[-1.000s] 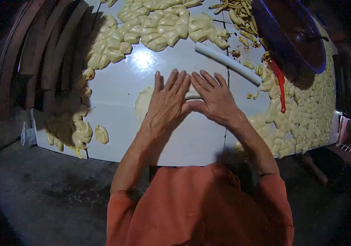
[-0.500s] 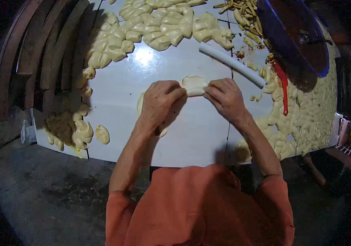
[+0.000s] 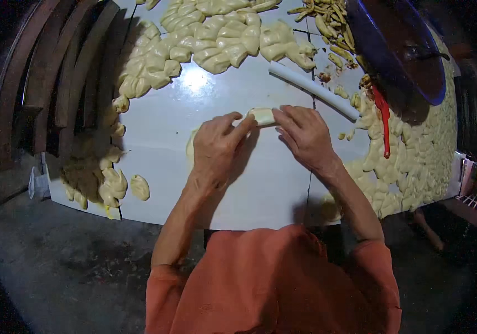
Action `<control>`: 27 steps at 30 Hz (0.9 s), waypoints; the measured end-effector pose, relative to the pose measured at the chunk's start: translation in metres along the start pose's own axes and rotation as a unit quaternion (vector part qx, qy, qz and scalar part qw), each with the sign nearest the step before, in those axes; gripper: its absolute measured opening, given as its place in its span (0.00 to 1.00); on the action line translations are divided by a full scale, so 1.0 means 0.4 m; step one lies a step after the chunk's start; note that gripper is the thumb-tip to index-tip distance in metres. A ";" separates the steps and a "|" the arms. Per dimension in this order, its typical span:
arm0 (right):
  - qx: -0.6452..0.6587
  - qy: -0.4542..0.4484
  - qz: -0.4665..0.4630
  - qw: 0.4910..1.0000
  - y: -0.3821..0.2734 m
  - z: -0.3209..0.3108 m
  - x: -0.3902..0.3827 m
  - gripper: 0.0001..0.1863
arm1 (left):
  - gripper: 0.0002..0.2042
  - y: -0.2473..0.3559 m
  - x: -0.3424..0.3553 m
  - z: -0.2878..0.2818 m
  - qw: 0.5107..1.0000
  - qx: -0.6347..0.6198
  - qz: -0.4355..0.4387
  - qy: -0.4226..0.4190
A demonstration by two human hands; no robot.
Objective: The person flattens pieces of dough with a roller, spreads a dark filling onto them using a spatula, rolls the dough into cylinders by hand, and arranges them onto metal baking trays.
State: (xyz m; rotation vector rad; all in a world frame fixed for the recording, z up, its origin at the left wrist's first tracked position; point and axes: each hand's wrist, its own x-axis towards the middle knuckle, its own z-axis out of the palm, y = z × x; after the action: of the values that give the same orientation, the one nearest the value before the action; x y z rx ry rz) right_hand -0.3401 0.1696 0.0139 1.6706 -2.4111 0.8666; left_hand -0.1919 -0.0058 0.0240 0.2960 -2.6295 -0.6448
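A small pale piece of dough (image 3: 262, 117), folded into a short roll, lies on the white table between my hands. My left hand (image 3: 215, 146) has its thumb and fingertips closed on the roll's left end. My right hand (image 3: 308, 136) holds the other end, its fingers bent over the top and pressed together. A flat dough round (image 3: 190, 146) sticks out from beneath my left hand, mostly hidden by it. Beyond my right hand a white rod (image 3: 313, 90) rests at a slant on the tabletop.
Pale dough pieces (image 3: 216, 39) are heaped along the far side, with more (image 3: 416, 161) spread on the right. A blue basin (image 3: 438, 89) of dark brown paste stands far right, beside a red spatula (image 3: 382, 111) and yellowish finger-shaped pieces (image 3: 336, 28). Dark curved slats (image 3: 55, 72) rise at left.
The dough has gone from a partly opened flat piece to a narrower roll. Both my hands have shifted slightly over it, and my right fingers lie further across its end.
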 end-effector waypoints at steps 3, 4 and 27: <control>-0.075 -0.039 -0.027 0.996 0.008 0.028 -0.010 0.20 | 0.11 -0.013 0.009 0.023 0.998 0.045 0.029 -0.024; -0.077 -0.038 -0.028 0.996 0.007 0.033 0.004 0.20 | 0.11 -0.015 0.025 0.025 0.997 0.071 0.020 -0.019; 0.055 -0.135 0.086 0.986 -0.078 -0.103 -0.183 0.16 | 0.15 0.112 -0.031 -0.032 0.976 -0.054 0.009 -0.212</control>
State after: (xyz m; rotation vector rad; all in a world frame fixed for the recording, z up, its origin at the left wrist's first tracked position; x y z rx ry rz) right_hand -0.2932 0.2435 0.0336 1.7394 -2.7704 0.8575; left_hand -0.1800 0.0318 0.0515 0.1083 -2.9771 -0.9291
